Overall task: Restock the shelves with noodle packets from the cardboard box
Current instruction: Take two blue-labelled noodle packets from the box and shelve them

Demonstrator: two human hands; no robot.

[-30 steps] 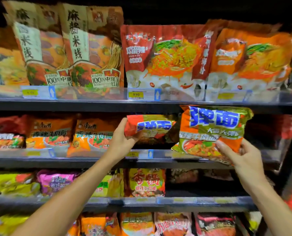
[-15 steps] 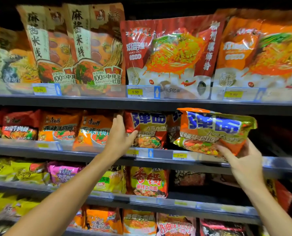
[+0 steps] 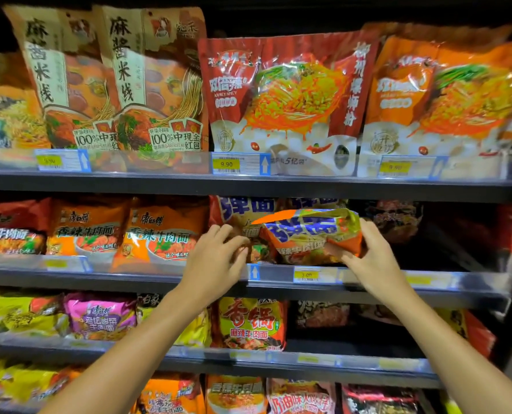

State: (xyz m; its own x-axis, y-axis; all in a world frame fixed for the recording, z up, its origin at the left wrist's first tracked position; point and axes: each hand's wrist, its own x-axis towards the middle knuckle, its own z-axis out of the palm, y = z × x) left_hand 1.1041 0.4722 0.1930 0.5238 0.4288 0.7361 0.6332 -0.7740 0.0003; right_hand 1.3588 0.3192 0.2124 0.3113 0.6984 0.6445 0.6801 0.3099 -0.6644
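Dim store shelving fills the view, four tiers packed with bright noodle bags, each dark shelf edge carrying a clear strip of price tags. The landmark is the yellow price tag (image 3: 306, 275) on the second shelf (image 3: 428, 283) from the top.

Just above that tag, the right hand's fingertips (image 3: 348, 258) pinch the lower right corner of an orange-and-green noodle packet (image 3: 311, 234), thumb along its right edge; the right hand (image 3: 374, 258) holds it tilted, top leaning back into the shelf. Up and left of the tag, the left hand's fingers (image 3: 234, 243) lie loosely curved and slightly apart against the front of a red packet (image 3: 243, 210) standing on the same shelf; whether they grip it I cannot tell. The left hand (image 3: 216, 261) covers the shelf lip left of the tag.

Further left of the tag stand orange beef-noodle packets (image 3: 159, 234). Above it, on the top shelf, large red pouches (image 3: 278, 97) stand upright.
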